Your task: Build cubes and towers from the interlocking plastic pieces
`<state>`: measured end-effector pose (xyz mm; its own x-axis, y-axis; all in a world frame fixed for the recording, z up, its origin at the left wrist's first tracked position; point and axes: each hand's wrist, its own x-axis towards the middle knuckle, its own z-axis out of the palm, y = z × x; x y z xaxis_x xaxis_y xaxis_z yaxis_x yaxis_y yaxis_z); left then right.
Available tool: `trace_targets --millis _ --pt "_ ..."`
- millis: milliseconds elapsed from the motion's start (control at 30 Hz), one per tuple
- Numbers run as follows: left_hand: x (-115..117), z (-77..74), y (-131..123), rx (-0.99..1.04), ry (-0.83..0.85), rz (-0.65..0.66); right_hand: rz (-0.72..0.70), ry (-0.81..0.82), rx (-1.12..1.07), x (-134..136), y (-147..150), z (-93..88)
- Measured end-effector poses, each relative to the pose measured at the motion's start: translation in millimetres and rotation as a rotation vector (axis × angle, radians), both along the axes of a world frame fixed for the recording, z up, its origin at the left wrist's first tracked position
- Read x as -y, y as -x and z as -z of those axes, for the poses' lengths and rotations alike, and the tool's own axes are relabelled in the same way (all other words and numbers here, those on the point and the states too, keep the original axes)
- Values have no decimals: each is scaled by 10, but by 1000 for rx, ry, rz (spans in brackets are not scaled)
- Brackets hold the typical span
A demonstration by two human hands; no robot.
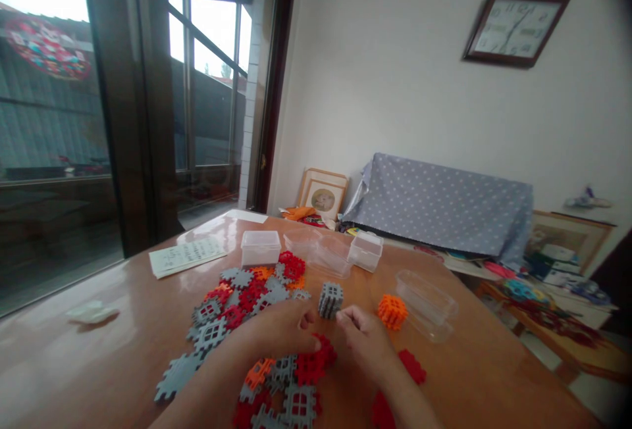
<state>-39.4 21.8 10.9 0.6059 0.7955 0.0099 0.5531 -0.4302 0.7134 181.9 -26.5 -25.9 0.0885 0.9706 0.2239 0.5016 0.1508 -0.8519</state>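
Glossy wooden table (74, 363); right hand (368, 340) beside latticed grey cube (330, 300).

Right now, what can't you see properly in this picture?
All in the head view:
Whether the left hand and right hand hold anything: curled fingers hide it.
Shape of the red piece: partly under the left hand.
Print on the paper sheet: too small.
Numbers on the clock: blurred.

**Two bare hands, two bare forearms**

The left hand (276, 337) and the right hand (368, 340) are bare, and the wrists too. The left forearm (207, 389) and the right forearm (409, 403) are uncovered down to the lower edge, where the view cuts them. The fingers look a little blurred; nails and fine marks cannot be made out.
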Motion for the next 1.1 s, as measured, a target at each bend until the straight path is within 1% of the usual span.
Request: trace_targets --millis 100,200,267,333,433,533,667,700,767,833,933,1033,1100 --pt "71 -6 -21 -111 -9 46 115 -52 -82 -1 -50 -81" --pt "96 -11 -54 -203 -53 53 223 -92 -201 18 -119 -158" --pt "110 -16 -86 -240 -79 57 277 -96 -266 22 -167 -178" --pt "122 -15 -116 -258 -86 54 300 -82 -305 8 -198 -159" --pt "118 19 -138 -267 -78 24 259 -39 -320 -32 -159 -84" --pt "74 80 -123 -215 -72 9 181 -28 -221 -27 12 -25" --pt "-4 110 -95 -80 -9 66 5 -101 10 99 318 -51" --pt "-20 104 -95 -48 15 82 -49 -102 44 136 376 -68" --pt "-47 86 -100 0 50 106 -92 -110 77 189 446 -94" --pt "-67 73 -106 14 73 118 -92 -110 97 203 456 -98" --pt "-95 77 -93 16 110 132 -49 -107 107 160 402 -64" --pt "-130 101 -52 36 132 99 7 -96 93 102 343 -21" --pt "-158 117 -23 51 144 79 16 -93 89 85 326 -13"
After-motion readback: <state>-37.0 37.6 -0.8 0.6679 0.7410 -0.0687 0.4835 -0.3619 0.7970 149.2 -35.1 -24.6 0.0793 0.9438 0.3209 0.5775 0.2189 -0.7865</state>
